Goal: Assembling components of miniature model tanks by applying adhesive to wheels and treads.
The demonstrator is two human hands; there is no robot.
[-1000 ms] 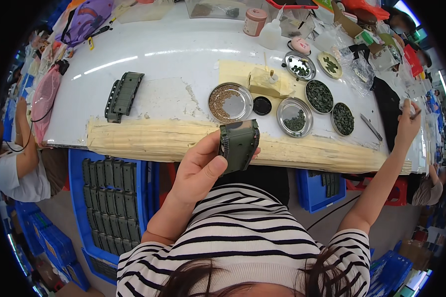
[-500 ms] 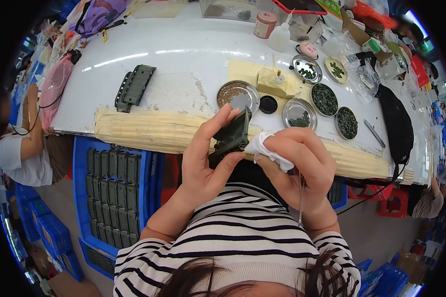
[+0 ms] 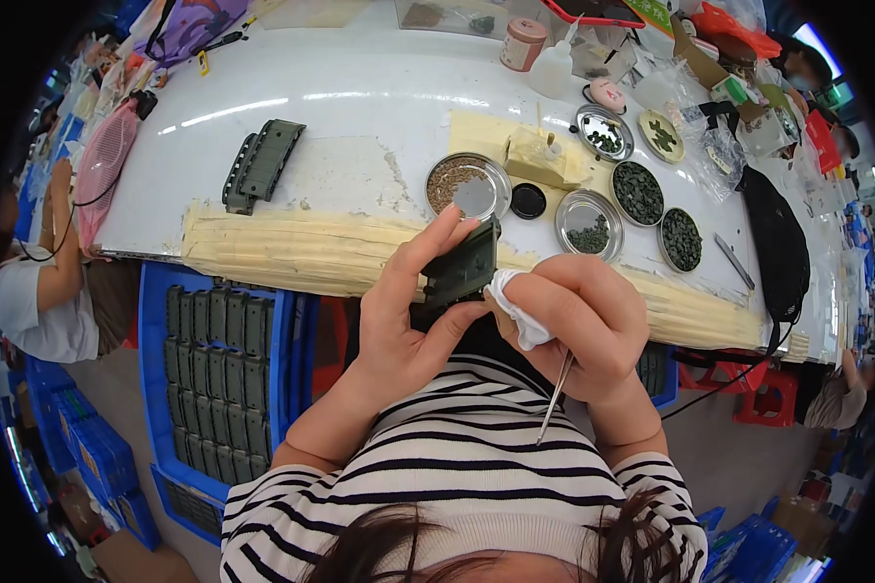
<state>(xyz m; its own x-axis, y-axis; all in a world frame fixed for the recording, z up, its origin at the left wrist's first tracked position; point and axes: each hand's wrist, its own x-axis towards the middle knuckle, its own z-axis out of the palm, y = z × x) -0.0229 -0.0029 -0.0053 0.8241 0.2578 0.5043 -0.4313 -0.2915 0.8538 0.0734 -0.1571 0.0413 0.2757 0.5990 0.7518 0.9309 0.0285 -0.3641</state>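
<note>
One wiping step seems in hand, and the next move likely calls for a steady hold and light pressure. The green part (image 3: 469, 264) sits tilted between thumb and fingers of the left hand (image 3: 399, 325), pinched near the padded table edge (image 3: 292, 251). The right hand (image 3: 593, 325) pinches a white cloth (image 3: 525, 316) by the part's lower right end, contact unclear, a metal tool (image 3: 554, 400) tucked in the same grip.

It was a workshop: a glossy white worktop (image 3: 350, 126) bore round silver metal dishes (image 3: 575, 206) of dark green bits (image 3: 638, 192); a rectangular blue plastic crate (image 3: 154, 389) held rows of matching oblong green parts (image 3: 218, 372).
</note>
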